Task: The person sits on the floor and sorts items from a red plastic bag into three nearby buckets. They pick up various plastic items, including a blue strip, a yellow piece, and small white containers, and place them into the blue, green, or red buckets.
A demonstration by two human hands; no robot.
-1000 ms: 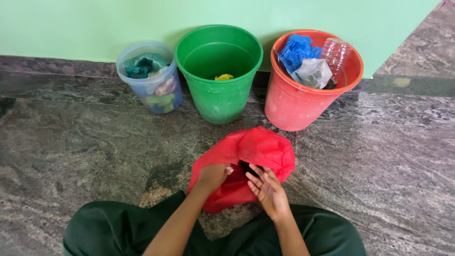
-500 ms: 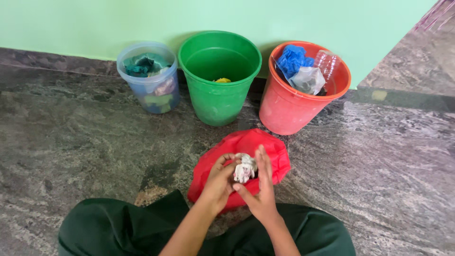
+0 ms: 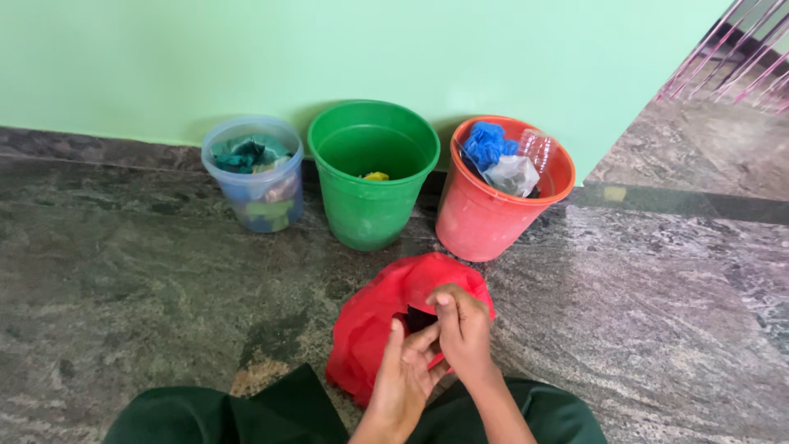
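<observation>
Here, both hands meet over the red plastic bag (image 3: 386, 316), which lies slumped on the stone floor (image 3: 148, 247) just in front of the person's knees. Left hand (image 3: 404, 374) is palm up, fingers spread loose, touching the bag's near edge. Right hand (image 3: 462, 325) is curled, thumb and fingers pinched at the dark mouth of the bag; cannot tell whether it pinches the bag's film or something small inside.

Judgement: bag looks thin, soft, light, a bit slippery; crumples at any pull, best taken by a gathered fold at the mouth rim. The mouth sits right under the right fingertips, between the two hands.

Beyond the bag, along the green wall (image 3: 329, 49): clear tub (image 3: 255, 177) with cloth scraps, green bucket (image 3: 374, 177), red bucket (image 3: 493, 205) holding blue and clear plastic
</observation>
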